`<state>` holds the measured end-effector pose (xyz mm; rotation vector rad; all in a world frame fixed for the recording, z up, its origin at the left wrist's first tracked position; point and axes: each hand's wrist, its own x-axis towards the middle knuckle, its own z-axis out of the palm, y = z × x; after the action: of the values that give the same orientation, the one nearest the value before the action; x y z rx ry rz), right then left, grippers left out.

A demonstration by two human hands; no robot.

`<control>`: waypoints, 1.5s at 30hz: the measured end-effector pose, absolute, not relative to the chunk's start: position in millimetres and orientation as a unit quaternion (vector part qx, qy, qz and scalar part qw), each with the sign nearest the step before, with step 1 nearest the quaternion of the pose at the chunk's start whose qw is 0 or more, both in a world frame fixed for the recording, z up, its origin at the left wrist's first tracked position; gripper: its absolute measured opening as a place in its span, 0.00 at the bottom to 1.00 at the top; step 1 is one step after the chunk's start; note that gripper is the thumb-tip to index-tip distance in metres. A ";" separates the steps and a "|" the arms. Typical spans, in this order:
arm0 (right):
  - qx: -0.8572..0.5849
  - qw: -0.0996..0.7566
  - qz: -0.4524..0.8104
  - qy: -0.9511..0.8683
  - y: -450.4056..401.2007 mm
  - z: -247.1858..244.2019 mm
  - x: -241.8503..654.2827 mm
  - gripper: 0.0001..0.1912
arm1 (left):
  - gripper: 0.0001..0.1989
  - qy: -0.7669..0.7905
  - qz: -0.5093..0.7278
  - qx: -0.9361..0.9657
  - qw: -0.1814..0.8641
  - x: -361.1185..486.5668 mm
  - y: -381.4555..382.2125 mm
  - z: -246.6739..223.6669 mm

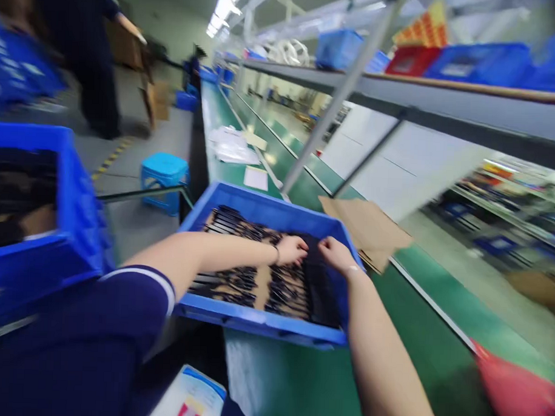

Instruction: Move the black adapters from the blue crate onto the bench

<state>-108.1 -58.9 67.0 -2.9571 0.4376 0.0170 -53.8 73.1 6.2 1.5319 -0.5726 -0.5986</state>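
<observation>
Blue bin (261,321), brown cardboard (370,228) on green bench (294,378)

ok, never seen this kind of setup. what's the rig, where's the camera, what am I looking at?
There's no machine here: it's a person working bare-handed. The single picture comes from a camera worn on their head, looking forward and down, so both arms reach away from you.

A blue bin sits on a long green bench. In it are many thin dark parts in rough rows, with brown showing between them, and a flat black piece along the right side. Brown sheets lie to the right of the bin.

The left hand is over the parts, the right hand near the black piece. Both look curled, but blur hides whether either grips anything.
</observation>
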 end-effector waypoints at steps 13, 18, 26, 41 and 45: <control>-0.977 0.194 0.041 0.077 -66.2 47.5 -107.3 0.07 | 0.06 -0.249 -0.320 0.648 0.645 -43.0 58.4 -19.3; -0.985 0.166 0.032 0.034 -76.8 41.8 -103.8 0.10 | 0.07 -0.223 -0.319 0.662 0.641 -46.3 56.6 -18.0; -0.982 0.169 0.072 0.037 -87.5 23.0 -90.8 0.13 | 0.08 -0.167 -0.384 0.633 0.651 -36.5 59.0 -23.8; -0.934 0.299 0.155 0.118 -72.2 36.9 -99.6 0.04 | 0.05 -0.243 -0.384 0.620 0.639 -34.5 65.7 -28.1; -0.896 0.377 0.164 0.168 -72.5 32.2 -101.2 0.04 | 0.08 -0.254 -0.365 0.619 0.647 -37.5 68.9 -27.3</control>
<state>-101.2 -72.5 32.2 -2.2914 0.4307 0.4192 -37.5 68.9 -27.3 1.4091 -0.5788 -0.8298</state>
